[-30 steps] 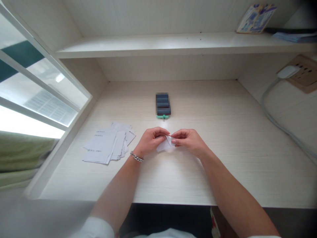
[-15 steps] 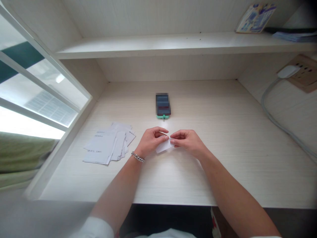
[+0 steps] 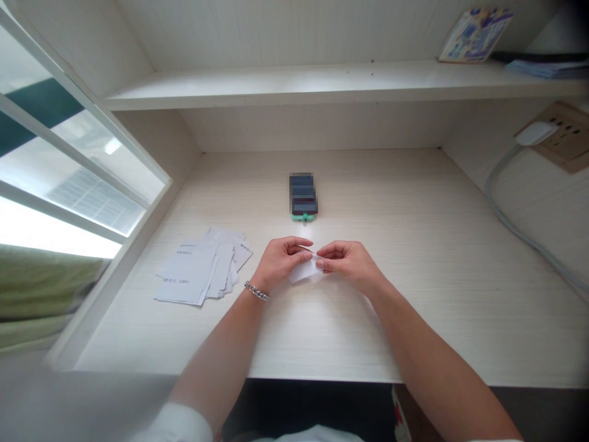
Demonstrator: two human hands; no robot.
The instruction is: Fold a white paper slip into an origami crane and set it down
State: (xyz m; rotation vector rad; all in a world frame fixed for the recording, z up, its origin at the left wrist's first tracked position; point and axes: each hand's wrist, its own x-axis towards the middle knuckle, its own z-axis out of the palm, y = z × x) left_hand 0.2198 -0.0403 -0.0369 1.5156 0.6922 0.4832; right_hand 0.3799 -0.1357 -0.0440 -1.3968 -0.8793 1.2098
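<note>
My left hand point(image 3: 280, 262), with a silver bracelet at the wrist, and my right hand point(image 3: 348, 263) meet over the middle of the pale desk point(image 3: 414, 294). Both pinch a small folded white slip of paper point(image 3: 305, 269) between thumb and fingers, just above the desk surface. A loose pile of white printed paper slips point(image 3: 200, 272) lies to the left of my left hand. A phone in a green case point(image 3: 302, 196) lies flat a little beyond my hands.
A shelf point(image 3: 322, 83) runs above the desk, with a printed card point(image 3: 475, 34) leaning at its right end. On the right wall a white plug point(image 3: 534, 133) sits in a socket, its grey cable point(image 3: 510, 224) trailing down. A window frame point(image 3: 87, 153) borders the left.
The paper slip was pressed flatter and tighter between my fingers over the last second. My hands have stayed in almost the same spot.
</note>
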